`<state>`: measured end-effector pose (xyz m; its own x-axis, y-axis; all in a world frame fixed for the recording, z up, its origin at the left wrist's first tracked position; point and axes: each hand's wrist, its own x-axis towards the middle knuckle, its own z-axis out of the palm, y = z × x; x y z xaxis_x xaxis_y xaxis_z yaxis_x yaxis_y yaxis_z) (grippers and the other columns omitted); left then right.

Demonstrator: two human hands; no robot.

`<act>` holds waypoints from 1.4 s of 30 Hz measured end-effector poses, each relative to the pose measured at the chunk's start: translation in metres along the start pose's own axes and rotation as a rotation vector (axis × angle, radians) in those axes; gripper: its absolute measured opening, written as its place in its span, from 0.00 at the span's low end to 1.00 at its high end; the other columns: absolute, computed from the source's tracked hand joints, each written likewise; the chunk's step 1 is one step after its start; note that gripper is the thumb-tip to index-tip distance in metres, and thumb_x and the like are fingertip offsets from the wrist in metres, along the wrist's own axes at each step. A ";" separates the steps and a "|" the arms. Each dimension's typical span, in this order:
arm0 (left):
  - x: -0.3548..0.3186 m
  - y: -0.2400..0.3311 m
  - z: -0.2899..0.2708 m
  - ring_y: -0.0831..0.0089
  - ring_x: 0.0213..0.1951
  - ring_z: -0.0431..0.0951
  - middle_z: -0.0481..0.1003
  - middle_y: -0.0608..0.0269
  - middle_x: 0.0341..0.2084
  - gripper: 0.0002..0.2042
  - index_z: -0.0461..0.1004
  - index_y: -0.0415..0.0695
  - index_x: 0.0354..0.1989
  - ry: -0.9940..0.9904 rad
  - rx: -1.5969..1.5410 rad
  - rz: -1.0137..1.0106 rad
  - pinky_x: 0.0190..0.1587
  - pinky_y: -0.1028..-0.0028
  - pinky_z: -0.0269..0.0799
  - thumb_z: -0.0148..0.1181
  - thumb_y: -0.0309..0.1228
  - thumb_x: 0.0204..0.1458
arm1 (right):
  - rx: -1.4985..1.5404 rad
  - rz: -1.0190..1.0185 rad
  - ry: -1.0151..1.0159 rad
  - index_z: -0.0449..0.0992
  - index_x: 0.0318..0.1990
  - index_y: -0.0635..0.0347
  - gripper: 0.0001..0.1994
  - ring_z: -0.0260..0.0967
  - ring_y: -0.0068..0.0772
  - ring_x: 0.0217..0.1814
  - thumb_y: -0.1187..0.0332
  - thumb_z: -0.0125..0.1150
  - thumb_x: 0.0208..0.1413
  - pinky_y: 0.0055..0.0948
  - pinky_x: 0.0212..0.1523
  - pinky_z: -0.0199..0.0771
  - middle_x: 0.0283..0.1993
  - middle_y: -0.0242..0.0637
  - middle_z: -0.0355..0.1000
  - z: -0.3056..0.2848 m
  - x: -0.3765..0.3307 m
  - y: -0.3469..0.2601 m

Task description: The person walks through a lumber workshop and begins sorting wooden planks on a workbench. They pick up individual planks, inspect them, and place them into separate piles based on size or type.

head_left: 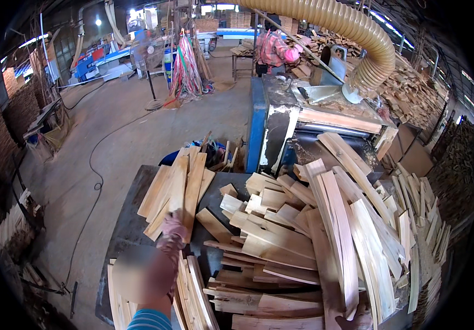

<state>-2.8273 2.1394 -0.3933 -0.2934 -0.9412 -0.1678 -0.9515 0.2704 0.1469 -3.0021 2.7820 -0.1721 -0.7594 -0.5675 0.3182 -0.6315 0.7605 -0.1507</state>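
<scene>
My left hand [174, 225], in a pinkish glove, reaches forward and closes on the near end of a thin wooden board [178, 184]. That board lies in a loose fan of boards on the dark tabletop [148, 184]. My right hand [359, 318] shows only in part at the lower edge, dim and gloved, against the ends of long wooden planks [336, 236]. Its fingers are hidden by the planks. Between my hands lies a jumbled heap of short wooden pieces [270, 242].
A blue-sided woodworking machine [257, 126] with rollers stands beyond the table, under a ribbed yellow hose [377, 49]. More slats [421, 214] are heaped at the right. A blue tub [169, 158] sits behind the table. A cable [91, 165] crosses the floor. Another person [273, 49] stands far back.
</scene>
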 end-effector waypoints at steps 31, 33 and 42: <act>-0.424 0.090 -0.109 0.60 0.39 0.73 0.67 0.29 0.57 0.40 0.55 0.33 0.69 -1.582 -2.274 0.176 0.44 0.66 0.74 0.64 0.39 0.49 | -0.236 0.196 -0.002 0.51 0.73 0.51 0.41 0.65 0.63 0.63 0.47 0.59 0.55 0.52 0.60 0.69 0.67 0.57 0.60 0.056 -0.006 0.018; -0.427 0.083 -0.112 0.61 0.38 0.73 0.67 0.29 0.57 0.40 0.56 0.33 0.69 -1.575 -2.268 0.153 0.43 0.67 0.73 0.64 0.37 0.48 | -0.201 0.168 -0.031 0.50 0.74 0.50 0.43 0.68 0.58 0.62 0.46 0.60 0.54 0.50 0.59 0.71 0.66 0.61 0.61 0.063 0.002 0.032; -0.432 0.051 -0.124 0.58 0.42 0.75 0.70 0.31 0.55 0.38 0.60 0.34 0.67 -1.357 -2.284 0.220 0.47 0.64 0.73 0.63 0.34 0.46 | 0.408 0.140 -0.215 0.54 0.71 0.58 0.49 0.72 0.56 0.55 0.49 0.74 0.43 0.43 0.53 0.74 0.53 0.59 0.70 -0.003 -0.035 -0.022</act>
<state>-2.7374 2.5344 -0.1925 -0.9751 -0.2151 -0.0535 0.1934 -0.9435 0.2692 -2.9611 2.7860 -0.1769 -0.8297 -0.5532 0.0746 -0.4979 0.6731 -0.5468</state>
